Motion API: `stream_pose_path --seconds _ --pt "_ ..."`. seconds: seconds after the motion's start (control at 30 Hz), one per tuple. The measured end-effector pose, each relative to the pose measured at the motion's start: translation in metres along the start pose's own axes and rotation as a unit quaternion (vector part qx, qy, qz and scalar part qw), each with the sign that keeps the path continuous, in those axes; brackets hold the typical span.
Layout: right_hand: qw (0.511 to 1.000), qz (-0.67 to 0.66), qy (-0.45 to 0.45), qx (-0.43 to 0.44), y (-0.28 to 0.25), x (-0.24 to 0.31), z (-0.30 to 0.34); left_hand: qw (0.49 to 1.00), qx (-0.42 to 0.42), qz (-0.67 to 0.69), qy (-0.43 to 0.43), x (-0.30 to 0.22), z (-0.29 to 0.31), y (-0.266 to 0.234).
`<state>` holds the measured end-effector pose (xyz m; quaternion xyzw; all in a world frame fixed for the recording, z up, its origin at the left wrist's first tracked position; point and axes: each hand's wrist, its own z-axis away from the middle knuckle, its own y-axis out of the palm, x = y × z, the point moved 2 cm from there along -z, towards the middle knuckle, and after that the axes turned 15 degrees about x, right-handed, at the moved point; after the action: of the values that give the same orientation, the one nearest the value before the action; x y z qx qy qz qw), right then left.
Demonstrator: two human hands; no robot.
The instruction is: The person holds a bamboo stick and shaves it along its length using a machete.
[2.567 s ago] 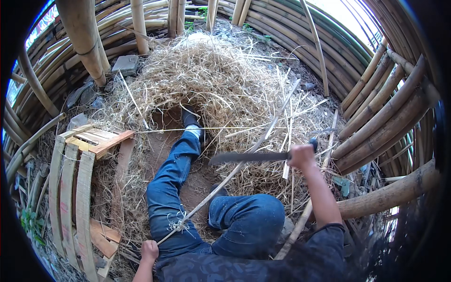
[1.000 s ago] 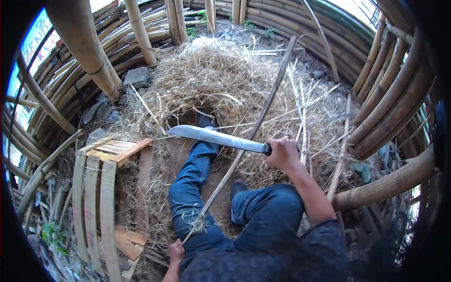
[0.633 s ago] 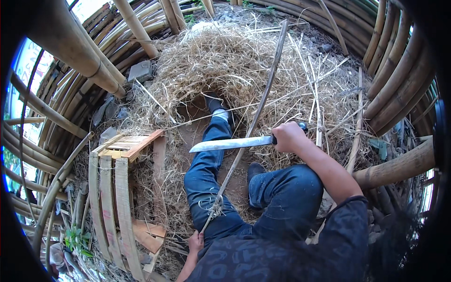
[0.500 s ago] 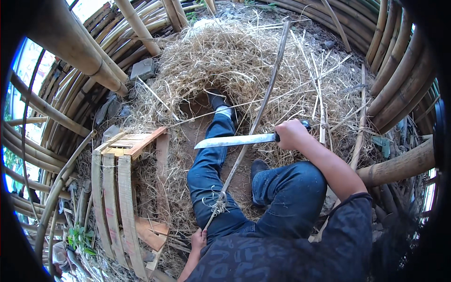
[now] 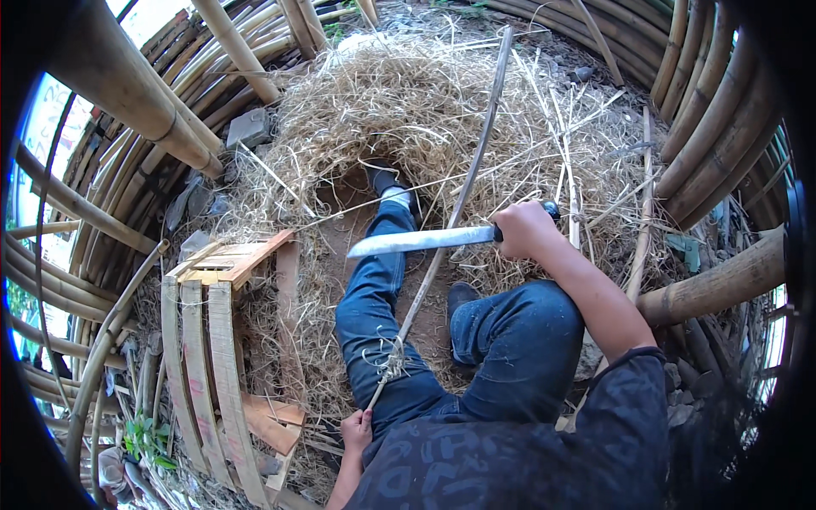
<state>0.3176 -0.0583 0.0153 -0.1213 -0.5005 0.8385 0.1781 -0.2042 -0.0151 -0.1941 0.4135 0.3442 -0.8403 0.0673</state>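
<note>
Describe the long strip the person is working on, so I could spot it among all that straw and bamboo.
Start at the big heap of dry straw in front of the seated person. One long bamboo strip runs from the heap's far edge down across the outstretched leg to the left hand. Unlike the loose thin straws around it, it is far longer and gently bowed, and the long knife in the right hand crosses it.

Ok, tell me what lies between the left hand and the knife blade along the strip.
In the head view, the bamboo strip runs from the left hand over the left thigh, with a tuft of shavings curled on it, up to the knife blade.
</note>
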Motion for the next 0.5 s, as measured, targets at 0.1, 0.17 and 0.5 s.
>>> stream_pose_path --seconds 0.1,0.17,0.5 --pt "0.998 -0.015 0.026 -0.064 -0.013 -0.005 0.015 0.998 -0.037 0.032 0.047 -0.032 0.003 -0.011" --pt "0.989 -0.046 0.061 -0.125 -0.023 -0.008 0.033 0.998 -0.027 0.028 0.039 -0.062 0.004 -0.022" --pt "0.950 -0.127 0.114 -0.263 -0.037 -0.001 0.152 0.986 0.084 0.126 0.075 -0.163 0.011 -0.026"
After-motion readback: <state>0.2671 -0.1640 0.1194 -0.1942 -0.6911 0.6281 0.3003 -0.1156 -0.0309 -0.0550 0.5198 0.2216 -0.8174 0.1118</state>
